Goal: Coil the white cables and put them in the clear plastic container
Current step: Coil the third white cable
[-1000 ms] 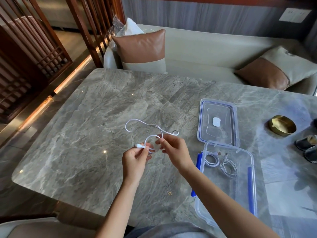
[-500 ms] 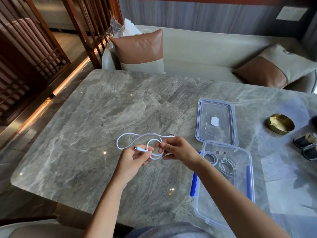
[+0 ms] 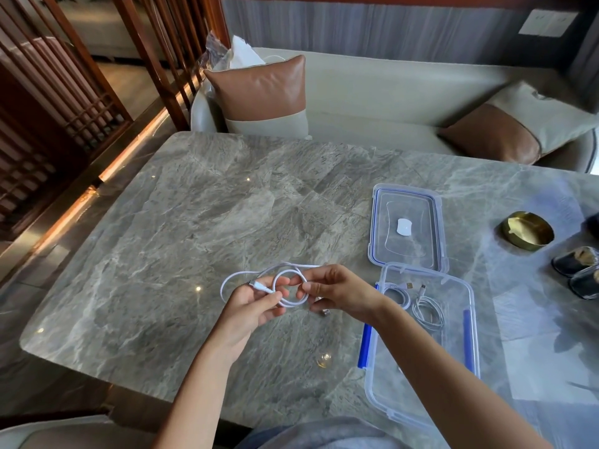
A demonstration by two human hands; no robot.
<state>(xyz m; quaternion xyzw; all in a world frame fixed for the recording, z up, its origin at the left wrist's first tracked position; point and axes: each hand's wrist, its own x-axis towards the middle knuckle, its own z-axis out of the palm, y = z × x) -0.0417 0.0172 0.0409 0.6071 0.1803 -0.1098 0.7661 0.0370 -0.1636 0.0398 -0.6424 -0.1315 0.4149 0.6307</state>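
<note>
A: Whereabouts of the white cable (image 3: 285, 286)?
B: Held over the tabletop (image 3: 194, 222), toward the near edge, between both grips — wound into one small loop, with a longer slack loop trailing out to the left.
A: And the left grip (image 3: 256, 306)?
B: Curled round the plug end, thumb and fingers pinching it against the small loop.
A: The right grip (image 3: 340, 291)?
B: Closed too, fingertips pinching the right side of that same small loop.
A: Whereabouts of the clear plastic container (image 3: 376, 396)?
B: Just right of the right wrist, open, with blue clips along both long sides. Inside, at the far end, two coiled white cables (image 3: 428, 311) side by side.
A: Its lid (image 3: 418, 205)?
B: Flat on the tabletop just beyond the container, touching or nearly so — blue seal round the rim, small white patch in the middle.
A: Further out?
B: A brass dish (image 3: 526, 230) well to the right, and past the far edge a pale sofa (image 3: 372, 92) with a brown cushion (image 3: 259, 92)
</note>
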